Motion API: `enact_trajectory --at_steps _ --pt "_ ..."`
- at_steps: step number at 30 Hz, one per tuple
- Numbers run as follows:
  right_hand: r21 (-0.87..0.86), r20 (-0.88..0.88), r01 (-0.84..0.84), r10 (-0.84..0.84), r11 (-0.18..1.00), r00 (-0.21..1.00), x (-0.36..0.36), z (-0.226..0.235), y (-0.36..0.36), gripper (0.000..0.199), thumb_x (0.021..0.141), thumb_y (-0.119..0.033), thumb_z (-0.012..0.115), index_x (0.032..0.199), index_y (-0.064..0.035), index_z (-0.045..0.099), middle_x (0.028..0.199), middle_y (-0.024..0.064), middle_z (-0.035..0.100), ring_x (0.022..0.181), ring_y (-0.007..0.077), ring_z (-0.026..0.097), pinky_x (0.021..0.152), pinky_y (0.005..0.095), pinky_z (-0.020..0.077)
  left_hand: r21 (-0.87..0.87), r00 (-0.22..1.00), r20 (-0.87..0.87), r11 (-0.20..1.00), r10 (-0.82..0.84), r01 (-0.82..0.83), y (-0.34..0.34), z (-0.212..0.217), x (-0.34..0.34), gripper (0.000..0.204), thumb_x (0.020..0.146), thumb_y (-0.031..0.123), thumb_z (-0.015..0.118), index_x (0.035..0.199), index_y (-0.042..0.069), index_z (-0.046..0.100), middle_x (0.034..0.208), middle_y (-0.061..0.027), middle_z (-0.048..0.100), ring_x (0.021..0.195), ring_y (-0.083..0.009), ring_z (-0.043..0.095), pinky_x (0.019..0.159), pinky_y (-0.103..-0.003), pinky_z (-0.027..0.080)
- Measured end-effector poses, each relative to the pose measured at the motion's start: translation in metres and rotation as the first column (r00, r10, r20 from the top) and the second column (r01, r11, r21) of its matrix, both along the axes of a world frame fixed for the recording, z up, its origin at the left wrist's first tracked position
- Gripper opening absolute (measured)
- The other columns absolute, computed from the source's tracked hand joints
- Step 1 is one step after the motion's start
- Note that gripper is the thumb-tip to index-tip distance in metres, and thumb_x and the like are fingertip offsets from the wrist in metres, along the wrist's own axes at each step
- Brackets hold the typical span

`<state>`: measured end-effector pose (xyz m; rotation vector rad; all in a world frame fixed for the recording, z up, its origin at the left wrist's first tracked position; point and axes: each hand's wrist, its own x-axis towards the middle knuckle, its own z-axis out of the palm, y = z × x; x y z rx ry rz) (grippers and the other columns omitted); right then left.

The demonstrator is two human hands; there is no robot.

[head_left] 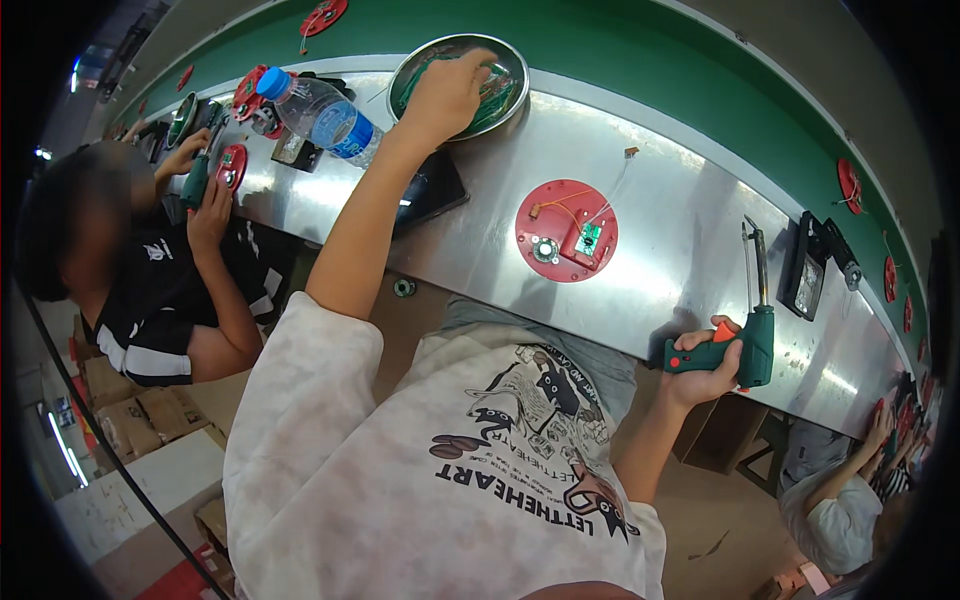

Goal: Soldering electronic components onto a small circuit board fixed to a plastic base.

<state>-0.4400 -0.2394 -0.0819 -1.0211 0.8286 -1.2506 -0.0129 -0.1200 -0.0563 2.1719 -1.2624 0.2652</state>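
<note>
My left hand (447,98) reaches into a round metal bowl (520,104) at the far side of the bench. Green wires (494,103) lie in the bowl around the fingers. These fingers are bent, and what they pinch, if anything, is hidden. My right hand (708,375) is wrapped round the handle of a green soldering gun (761,345) with an orange trigger, its metal tip pointing away from me. Between my hands a red disc (529,215) lies on the bench, apart from both. It carries a small green circuit board (589,238), a round silver part (544,250) and thin wires.
A water bottle (335,122) with a blue cap lies left of the bowl, near a dark flat object (432,190). Black-framed equipment (806,268) stands right of the soldering gun. A co-worker (170,270) sits at left; others work at far right. Red discs (850,186) sit on the green strip (660,60).
</note>
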Motion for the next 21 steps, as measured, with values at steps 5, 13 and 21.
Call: enact_trajectory --at_steps 5,13,21 --pt "0.006 -0.004 -0.002 0.002 1.000 1.000 -0.003 -0.001 -0.001 0.040 0.102 -0.035 0.041 0.104 0.0027 0.056 0.056 0.0091 0.053 0.046 0.0159 0.049 0.047 0.0281 0.0429 0.205 0.989 -0.056 0.971 0.137 -0.123 -0.009 0.014 -0.012 0.022 0.097 0.023 0.056 0.113 0.008 0.059 0.082 -0.0213 0.069 0.082 -0.0429 0.067 0.076 -0.052 0.052" --pt "-0.001 -0.001 0.025 -0.025 1.000 1.000 0.003 0.008 0.002 0.040 0.102 -0.034 0.040 0.104 0.0033 0.055 0.057 0.0088 0.052 0.045 0.0154 0.048 0.044 0.0271 0.0424 0.077 0.968 0.242 0.993 0.065 -0.086 -0.016 -0.008 -0.007 0.018 0.086 0.018 0.059 0.084 0.003 0.071 0.085 -0.0193 0.071 0.081 -0.0410 0.068 0.074 -0.053 0.052" --pt "0.000 0.028 0.001 -0.001 1.000 1.000 -0.001 0.003 0.000 0.040 0.102 -0.034 0.040 0.103 0.0036 0.055 0.057 0.0090 0.053 0.044 0.0154 0.048 0.044 0.0273 0.0430 0.272 0.996 0.021 0.958 0.083 -0.086 -0.023 -0.007 -0.005 0.021 0.083 0.015 0.060 0.077 0.000 0.073 0.087 -0.0243 0.069 0.080 -0.0447 0.067 0.079 -0.051 0.054"
